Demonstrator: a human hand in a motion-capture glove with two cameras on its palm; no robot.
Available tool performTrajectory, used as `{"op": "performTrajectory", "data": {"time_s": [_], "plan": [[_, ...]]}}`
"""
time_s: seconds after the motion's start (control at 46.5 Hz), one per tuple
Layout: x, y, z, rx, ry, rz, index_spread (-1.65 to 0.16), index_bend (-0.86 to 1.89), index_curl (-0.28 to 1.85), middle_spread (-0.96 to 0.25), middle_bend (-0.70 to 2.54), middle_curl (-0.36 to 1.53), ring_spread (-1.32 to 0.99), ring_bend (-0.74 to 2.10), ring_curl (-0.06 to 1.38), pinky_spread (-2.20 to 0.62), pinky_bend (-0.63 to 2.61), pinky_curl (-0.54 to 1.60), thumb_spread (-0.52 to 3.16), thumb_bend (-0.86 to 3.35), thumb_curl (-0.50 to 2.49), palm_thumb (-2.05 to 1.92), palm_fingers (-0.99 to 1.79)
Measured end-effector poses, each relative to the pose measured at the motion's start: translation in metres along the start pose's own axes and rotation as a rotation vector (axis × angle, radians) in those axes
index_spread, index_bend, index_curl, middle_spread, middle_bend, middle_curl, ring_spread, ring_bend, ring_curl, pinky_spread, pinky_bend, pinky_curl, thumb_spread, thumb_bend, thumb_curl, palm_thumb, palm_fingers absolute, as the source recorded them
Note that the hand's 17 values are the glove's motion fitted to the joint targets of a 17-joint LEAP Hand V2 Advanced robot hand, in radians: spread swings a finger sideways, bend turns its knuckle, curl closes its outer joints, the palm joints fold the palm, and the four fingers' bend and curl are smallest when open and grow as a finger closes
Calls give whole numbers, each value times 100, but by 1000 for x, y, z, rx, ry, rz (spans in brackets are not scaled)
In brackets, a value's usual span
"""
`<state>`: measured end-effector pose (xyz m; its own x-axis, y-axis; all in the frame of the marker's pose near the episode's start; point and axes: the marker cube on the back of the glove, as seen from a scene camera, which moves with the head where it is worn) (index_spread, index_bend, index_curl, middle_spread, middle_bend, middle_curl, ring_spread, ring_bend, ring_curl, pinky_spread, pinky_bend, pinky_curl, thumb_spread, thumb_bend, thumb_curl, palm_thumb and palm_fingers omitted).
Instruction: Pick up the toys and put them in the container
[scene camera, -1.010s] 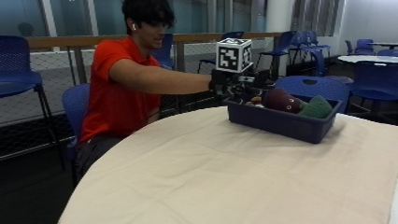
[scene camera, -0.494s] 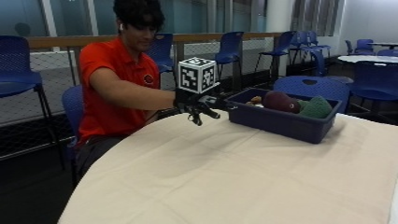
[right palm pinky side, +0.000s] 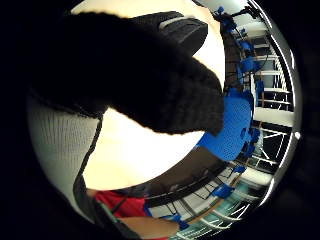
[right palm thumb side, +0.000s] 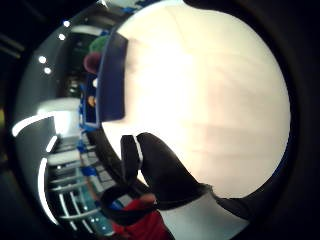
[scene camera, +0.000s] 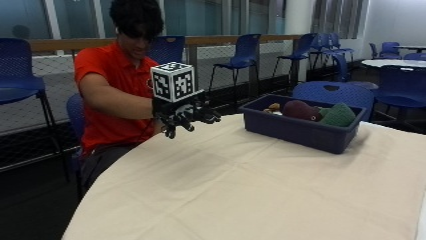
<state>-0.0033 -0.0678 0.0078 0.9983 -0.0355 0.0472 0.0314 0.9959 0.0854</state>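
The gloved fingers (scene camera: 178, 121) hang loosely curled and hold nothing; the thumb-side palm view shows only bare tablecloth under the palm, with the thumb arched across it. The right hand (scene camera: 183, 116) hovers above the near rim of the table (scene camera: 266, 190), at about ten o'clock from the table's centre in the outside view, close to the person's chest.

Half a second ago the same hand was nearer the container, and a second ago it was right over the container's edge. It has pulled back toward the body, empty, which reads as a release already made and the arm retreating.

The container (scene camera: 303, 131), a dark blue bin, sits at roughly one o'clock on the table, well apart from the hand. The toys lie inside it: a maroon toy (scene camera: 301, 109), a green toy (scene camera: 338, 115) beside it, and a small tan piece (scene camera: 273, 106) toward the far corner.

No other toy shows on the cloth in any view. My judgement is that the task is finished or nearly so, unless a toy lies out of sight.
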Motion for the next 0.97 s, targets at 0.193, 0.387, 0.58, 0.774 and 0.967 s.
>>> {"op": "performTrajectory", "data": {"time_s": [0.193, 0.387, 0.58, 0.774, 0.967], "plan": [[2, 8, -10, 24, -1, 11, -34, 16, 31, -5, 10, 16, 11, 14, 11, 14, 123, 33, 103, -8, 16, -11, -24], [-2, 15, -21, 29, 45, 10, -35, 16, 31, -5, 10, 16, 11, 15, 11, 15, 123, 33, 103, -8, 15, -11, -22], [1, 22, -34, 56, 67, 21, -35, 16, 31, -5, 10, 16, 11, 15, 11, 15, 122, 33, 103, -8, 15, -11, -22], [14, 30, -51, 81, 44, 39, -35, 16, 31, -5, 11, 16, 11, 16, 11, 14, 122, 33, 104, -8, 15, -11, -20], [19, 32, -59, 91, 38, 43, -35, 16, 31, -5, 11, 16, 11, 16, 12, 14, 122, 33, 104, -8, 15, -10, -19]]}}
